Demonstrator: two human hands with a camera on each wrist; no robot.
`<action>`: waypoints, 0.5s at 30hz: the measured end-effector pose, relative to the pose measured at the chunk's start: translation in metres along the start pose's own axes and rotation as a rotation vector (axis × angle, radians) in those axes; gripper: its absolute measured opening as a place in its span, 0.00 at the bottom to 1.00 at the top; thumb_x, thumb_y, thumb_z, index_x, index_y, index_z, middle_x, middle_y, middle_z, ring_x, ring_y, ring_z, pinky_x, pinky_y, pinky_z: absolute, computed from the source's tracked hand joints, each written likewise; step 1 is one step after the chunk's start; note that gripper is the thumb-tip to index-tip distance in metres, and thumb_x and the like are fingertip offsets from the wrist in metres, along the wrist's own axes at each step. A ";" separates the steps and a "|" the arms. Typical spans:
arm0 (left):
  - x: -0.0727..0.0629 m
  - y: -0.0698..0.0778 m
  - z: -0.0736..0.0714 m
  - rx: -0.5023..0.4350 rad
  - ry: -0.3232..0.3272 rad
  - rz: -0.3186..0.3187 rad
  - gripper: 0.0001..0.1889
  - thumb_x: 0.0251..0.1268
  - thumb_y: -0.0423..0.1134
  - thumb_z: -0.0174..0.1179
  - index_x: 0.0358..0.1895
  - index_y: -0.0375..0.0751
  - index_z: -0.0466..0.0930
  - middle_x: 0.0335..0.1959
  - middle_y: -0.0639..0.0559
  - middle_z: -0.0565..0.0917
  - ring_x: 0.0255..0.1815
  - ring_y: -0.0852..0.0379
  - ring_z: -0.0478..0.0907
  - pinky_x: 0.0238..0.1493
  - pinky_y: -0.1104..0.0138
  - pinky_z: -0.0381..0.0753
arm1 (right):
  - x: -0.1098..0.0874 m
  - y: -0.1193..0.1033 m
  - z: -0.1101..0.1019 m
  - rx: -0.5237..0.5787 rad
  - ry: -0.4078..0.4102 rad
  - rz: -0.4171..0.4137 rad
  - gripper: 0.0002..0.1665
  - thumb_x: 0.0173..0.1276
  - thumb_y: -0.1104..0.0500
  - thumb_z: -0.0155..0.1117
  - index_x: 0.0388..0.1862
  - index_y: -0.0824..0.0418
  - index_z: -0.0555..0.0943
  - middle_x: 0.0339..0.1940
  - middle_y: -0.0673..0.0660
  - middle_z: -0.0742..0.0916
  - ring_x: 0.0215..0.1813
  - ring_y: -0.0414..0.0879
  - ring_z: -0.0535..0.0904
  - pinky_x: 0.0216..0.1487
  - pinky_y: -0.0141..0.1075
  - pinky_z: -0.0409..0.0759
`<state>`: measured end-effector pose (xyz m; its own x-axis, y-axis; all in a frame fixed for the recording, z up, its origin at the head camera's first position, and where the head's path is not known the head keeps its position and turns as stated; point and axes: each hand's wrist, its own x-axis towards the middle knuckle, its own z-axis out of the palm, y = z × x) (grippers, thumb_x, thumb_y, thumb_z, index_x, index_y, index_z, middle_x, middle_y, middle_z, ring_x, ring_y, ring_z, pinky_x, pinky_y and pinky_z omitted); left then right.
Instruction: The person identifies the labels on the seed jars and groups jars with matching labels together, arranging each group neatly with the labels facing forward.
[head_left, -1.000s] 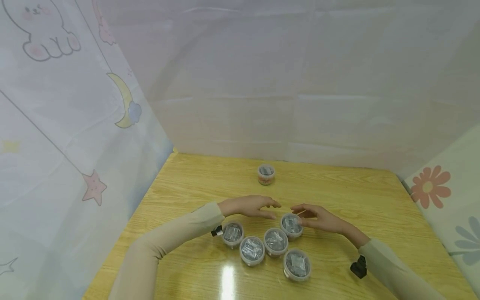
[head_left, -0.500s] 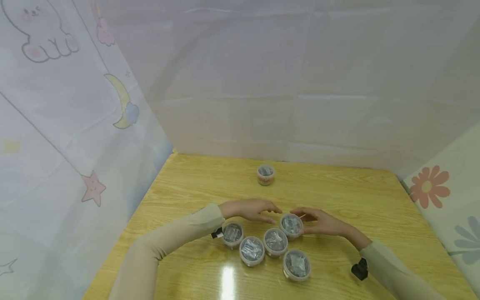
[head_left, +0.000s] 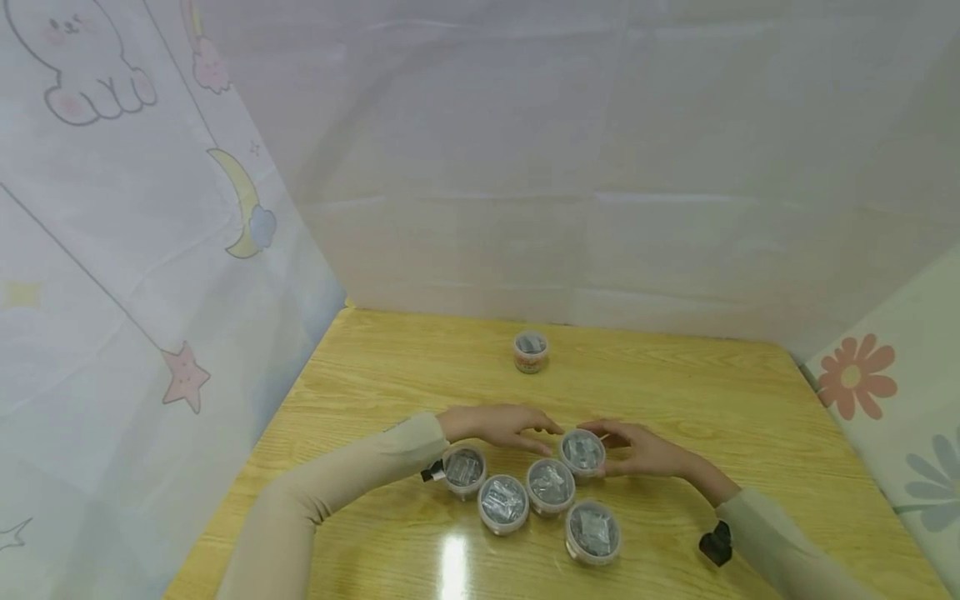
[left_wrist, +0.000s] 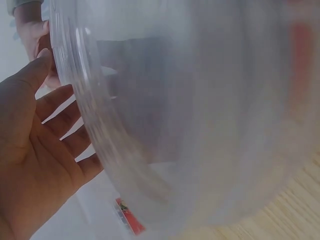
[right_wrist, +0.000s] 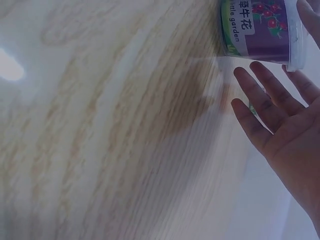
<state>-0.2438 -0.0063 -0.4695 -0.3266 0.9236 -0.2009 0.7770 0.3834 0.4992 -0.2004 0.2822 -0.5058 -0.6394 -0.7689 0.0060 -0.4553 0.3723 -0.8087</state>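
A clear round plastic tub with a silvery packet under its top point(head_left: 582, 450) stands between my hands. My right hand point(head_left: 641, 448) is at its right side, thumb at the near side and fingers along the far side; in the right wrist view the fingers are spread and fairly straight beside the purple "little garden" label point(right_wrist: 265, 30). My left hand point(head_left: 510, 427) reaches in from the left with extended fingers, tips just short of the same tub. In the left wrist view a blurred clear tub point(left_wrist: 200, 120) fills the foreground and hides part of the fingers.
Similar tubs stand close by: one touching-close point(head_left: 551, 485), one left of it point(head_left: 503, 502), one below my left wrist point(head_left: 464, 468), one nearest the front point(head_left: 593, 533). Another tub point(head_left: 531, 348) stands alone far back on the wooden table point(head_left: 405, 358), before the cloth backdrop point(head_left: 480, 208).
My right hand has come down and closer around the right-hand tub. My left hand has lowered slightly and moved toward that tub. The tubs stand where they were.
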 end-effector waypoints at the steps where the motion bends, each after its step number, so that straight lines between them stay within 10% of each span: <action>1: 0.000 0.000 0.001 0.002 0.001 -0.002 0.29 0.68 0.58 0.46 0.67 0.46 0.65 0.64 0.55 0.70 0.61 0.58 0.70 0.61 0.72 0.68 | 0.000 0.000 0.001 0.007 -0.005 0.000 0.40 0.61 0.55 0.67 0.69 0.59 0.61 0.63 0.56 0.74 0.59 0.50 0.74 0.57 0.49 0.75; 15: -0.003 0.005 0.001 0.004 -0.007 0.010 0.28 0.70 0.55 0.46 0.67 0.45 0.64 0.65 0.54 0.69 0.62 0.57 0.70 0.61 0.72 0.68 | 0.002 0.000 0.004 -0.041 0.006 0.017 0.43 0.58 0.50 0.69 0.69 0.55 0.62 0.63 0.53 0.74 0.59 0.47 0.74 0.57 0.45 0.76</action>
<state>-0.2388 -0.0071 -0.4671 -0.3148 0.9275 -0.2015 0.7825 0.3738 0.4980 -0.1991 0.2790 -0.5076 -0.6509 -0.7592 -0.0041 -0.4693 0.4066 -0.7838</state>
